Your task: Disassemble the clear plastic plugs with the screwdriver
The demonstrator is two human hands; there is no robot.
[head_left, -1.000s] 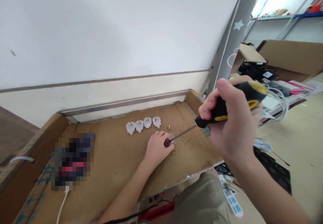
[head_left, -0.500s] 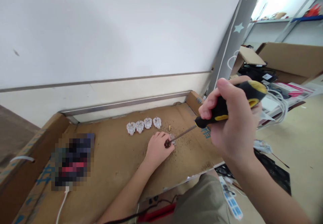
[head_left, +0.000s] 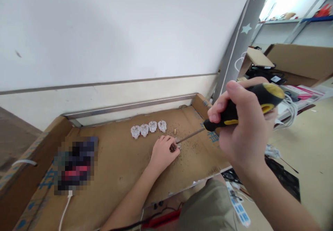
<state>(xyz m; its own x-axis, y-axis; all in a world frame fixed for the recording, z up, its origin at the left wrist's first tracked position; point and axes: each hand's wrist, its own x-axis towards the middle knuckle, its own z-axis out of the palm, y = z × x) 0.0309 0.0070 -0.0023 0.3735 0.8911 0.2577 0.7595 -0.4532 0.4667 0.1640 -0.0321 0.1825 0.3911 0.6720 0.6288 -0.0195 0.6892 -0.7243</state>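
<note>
My right hand is wrapped round the black and yellow handle of a screwdriver, whose shaft slants down to the left. Its tip meets a small clear plug piece on the cardboard. Pressed down beside the tip, my left hand has its fingers closed round that piece and something dark brown, both mostly covered. Four clear plug pieces with metal pins, the rightmost, stand in a row behind my left hand. A small brass part lies just beyond the screwdriver tip.
Dark crumbs dot the cardboard surface around my left hand. A pixelated device with a white cable lies at the left. Raised cardboard edges flank both sides; a metal strip runs along the back.
The screwdriver handle and my right hand have shifted slightly to the right, and the shaft slopes a little less steeply. My left hand has stayed in place.
</note>
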